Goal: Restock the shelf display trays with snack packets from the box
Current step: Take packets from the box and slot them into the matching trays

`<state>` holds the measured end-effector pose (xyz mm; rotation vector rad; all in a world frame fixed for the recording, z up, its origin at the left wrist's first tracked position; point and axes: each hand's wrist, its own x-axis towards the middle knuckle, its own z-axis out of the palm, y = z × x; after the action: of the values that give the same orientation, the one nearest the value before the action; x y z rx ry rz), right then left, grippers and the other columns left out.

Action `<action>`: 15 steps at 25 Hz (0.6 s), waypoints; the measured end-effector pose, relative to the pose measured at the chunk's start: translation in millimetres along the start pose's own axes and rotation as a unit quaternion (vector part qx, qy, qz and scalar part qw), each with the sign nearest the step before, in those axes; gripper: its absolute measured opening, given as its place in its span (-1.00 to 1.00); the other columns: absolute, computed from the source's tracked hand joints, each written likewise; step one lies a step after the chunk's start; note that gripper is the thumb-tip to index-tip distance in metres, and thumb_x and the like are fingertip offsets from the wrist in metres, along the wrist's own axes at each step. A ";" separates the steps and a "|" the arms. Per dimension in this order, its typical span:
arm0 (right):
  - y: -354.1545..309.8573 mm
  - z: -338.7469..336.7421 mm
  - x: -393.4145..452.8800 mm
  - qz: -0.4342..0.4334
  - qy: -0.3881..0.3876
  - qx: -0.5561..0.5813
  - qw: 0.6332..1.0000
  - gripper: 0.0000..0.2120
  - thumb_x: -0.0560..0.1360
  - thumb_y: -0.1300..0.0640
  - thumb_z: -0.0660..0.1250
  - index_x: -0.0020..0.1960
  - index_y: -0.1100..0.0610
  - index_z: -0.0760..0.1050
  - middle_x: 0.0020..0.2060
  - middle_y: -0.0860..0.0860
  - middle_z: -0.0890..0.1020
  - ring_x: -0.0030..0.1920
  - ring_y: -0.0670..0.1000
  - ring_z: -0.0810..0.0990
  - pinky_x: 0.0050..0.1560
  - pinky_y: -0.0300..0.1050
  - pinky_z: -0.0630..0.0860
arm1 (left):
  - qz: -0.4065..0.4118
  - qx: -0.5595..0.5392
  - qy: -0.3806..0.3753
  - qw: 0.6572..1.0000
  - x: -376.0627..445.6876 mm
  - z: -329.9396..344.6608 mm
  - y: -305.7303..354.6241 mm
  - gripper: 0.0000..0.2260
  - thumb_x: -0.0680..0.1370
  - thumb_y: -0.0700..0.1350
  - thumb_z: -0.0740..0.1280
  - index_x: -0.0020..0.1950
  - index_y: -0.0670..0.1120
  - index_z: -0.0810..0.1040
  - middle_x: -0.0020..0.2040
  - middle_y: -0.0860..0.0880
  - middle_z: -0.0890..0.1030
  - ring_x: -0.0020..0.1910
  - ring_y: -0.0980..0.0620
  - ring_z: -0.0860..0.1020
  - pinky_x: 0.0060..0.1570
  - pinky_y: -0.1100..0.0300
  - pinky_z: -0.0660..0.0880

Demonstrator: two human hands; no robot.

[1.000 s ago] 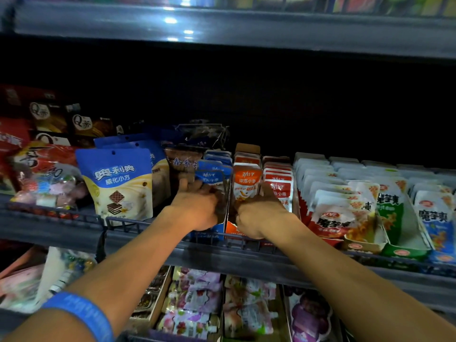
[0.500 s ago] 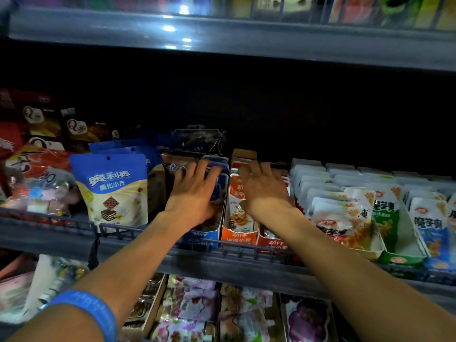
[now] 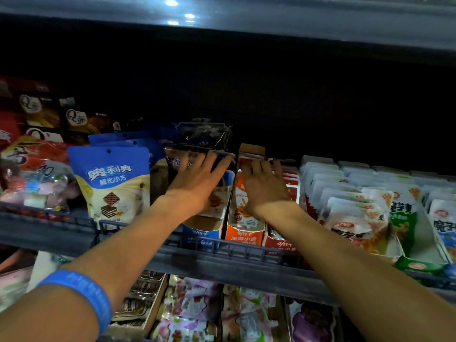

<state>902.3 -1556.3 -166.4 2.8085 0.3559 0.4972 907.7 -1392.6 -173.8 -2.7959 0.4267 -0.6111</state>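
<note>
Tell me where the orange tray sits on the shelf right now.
In the head view the orange tray stands mid-shelf, between the blue tray on its left and the red tray on its right, under the right hand.

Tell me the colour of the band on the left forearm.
Blue: the band shows plainly in the head view.
</note>
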 end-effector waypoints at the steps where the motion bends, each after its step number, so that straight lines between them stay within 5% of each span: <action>1: -1.3 1.0 0.1 0.010 0.037 0.000 0.999 -0.21 0.42 0.01 0.45 0.50 0.15 0.12 0.41 0.19 0.29 0.43 0.22 0.23 0.49 0.22 0.05 | 0.004 -0.021 -0.009 1.000 -0.4 0.9 0.7 0.02 0.41 -0.11 0.48 0.61 0.02 -0.21 0.56 -0.09 0.06 0.52 -0.13 0.09 0.49 -0.18 0.04; 3: 0.0 2.1 0.6 0.016 0.084 0.009 0.996 -0.33 0.47 0.11 0.38 0.48 0.15 0.15 0.39 0.19 0.31 0.39 0.23 0.27 0.46 0.18 0.14 | 0.015 -0.045 -0.032 0.998 -1.7 0.3 0.6 0.04 0.40 -0.13 0.47 0.61 0.01 -0.24 0.60 -0.07 -0.05 0.58 -0.11 -0.05 0.52 -0.20 -0.06; 11: 7.8 9.6 -0.9 -0.006 0.009 0.036 0.999 -0.07 0.43 0.12 0.44 0.57 0.11 -0.11 0.54 0.11 0.15 0.54 0.16 0.05 0.52 0.17 -0.14 | -0.022 -0.140 -0.080 0.987 -9.5 -12.9 -1.8 0.03 0.43 -0.11 0.44 0.61 0.00 -0.29 0.63 -0.01 -0.18 0.60 -0.02 -0.19 0.55 -0.16 -0.23; 13: 8.2 7.5 -5.2 -0.003 0.000 0.037 0.999 -0.13 0.45 0.08 0.42 0.57 0.09 -0.05 0.53 0.12 0.19 0.55 0.16 0.05 0.53 0.19 -0.15 | -0.030 -0.169 -0.007 0.985 -25.6 -20.8 2.8 -0.09 0.46 -0.08 0.41 0.62 0.00 -0.12 0.63 -0.04 -0.06 0.60 -0.07 -0.07 0.55 -0.17 -0.13; 15: 6.8 4.1 -7.7 -0.004 -0.008 0.039 0.999 -0.20 0.48 0.04 0.39 0.56 0.10 0.01 0.51 0.14 0.21 0.54 0.16 0.07 0.53 0.20 -0.14 | 0.019 -0.181 0.125 0.975 -55.1 -26.7 19.5 -0.39 0.50 -0.02 0.31 0.54 -0.01 0.23 0.51 -0.06 0.31 0.47 -0.09 0.29 0.48 -0.20 0.19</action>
<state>898.1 -1565.7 -170.4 2.8836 0.3907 0.4688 843.6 -1397.1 -176.2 -3.0490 0.7022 -0.9702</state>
